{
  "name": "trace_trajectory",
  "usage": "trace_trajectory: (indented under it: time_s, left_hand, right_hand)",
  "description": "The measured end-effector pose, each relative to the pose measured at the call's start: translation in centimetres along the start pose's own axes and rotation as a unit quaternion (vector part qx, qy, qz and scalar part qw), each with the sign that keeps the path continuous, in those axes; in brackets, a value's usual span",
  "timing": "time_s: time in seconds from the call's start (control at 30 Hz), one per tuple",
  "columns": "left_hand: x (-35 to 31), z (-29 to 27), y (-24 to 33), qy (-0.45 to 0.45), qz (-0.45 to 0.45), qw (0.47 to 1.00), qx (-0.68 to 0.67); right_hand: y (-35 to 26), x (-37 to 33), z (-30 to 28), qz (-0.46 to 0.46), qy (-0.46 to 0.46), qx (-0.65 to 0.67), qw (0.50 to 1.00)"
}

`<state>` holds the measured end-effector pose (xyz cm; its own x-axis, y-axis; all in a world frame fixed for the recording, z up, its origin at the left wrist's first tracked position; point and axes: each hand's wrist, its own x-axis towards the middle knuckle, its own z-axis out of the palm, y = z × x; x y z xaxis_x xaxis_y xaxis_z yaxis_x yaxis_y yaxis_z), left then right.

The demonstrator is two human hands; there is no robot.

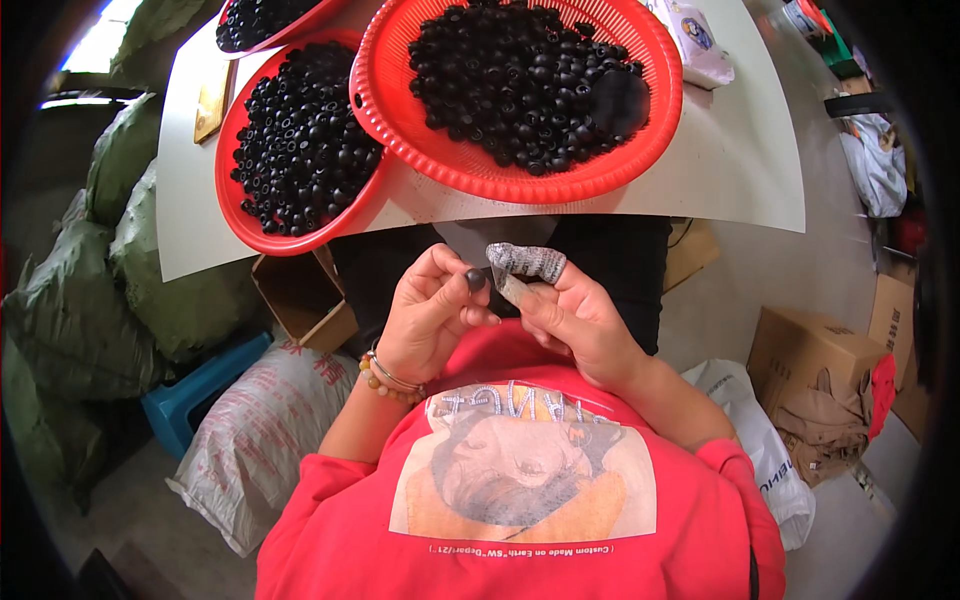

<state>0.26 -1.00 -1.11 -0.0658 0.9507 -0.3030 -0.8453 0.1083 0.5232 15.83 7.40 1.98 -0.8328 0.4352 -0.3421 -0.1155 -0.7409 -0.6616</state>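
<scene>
one small black piece (pixel 475 280) is sitting between the left hand's (pixel 430 300) thumb and index finger, which are pinching it with no gap. it's looking roundish; can't tell its long axis or where it's pointing. right hand (pixel 575 315), wearing a grey finger cover (pixel 528 262), is hovering just right, fingertips nearly together; can't tell what it's gripping. red basket (pixel 520 189) is standing beyond the fingers.
</scene>
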Motion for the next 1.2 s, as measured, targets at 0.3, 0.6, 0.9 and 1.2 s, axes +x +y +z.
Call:
trace_trajectory:
  time_s: [0.3,0.6,0.9,1.2]
  left_hand:
    - [0.12,0.18,0.12,-0.001,-0.001,1.0,-0.027]
    - [0.0,0.14,0.04,-0.001,0.035,0.999,0.019]
    - [-0.28,0.73,0.15,0.024,0.114,0.976,0.184]
    - [-0.31,0.5,0.03,0.038,0.078,0.987,0.138]
  right_hand:
    - [-0.3,-0.19,0.1,0.01,-0.05,-0.028,0.998]
    - [-0.49,-0.2,0.58,0.0,-0.055,-0.041,0.998]
    - [-0.47,-0.28,0.71,0.01,-0.03,-0.004,0.999]
    - [0.04,0.04,0.61,-0.016,-0.018,0.022,0.999]
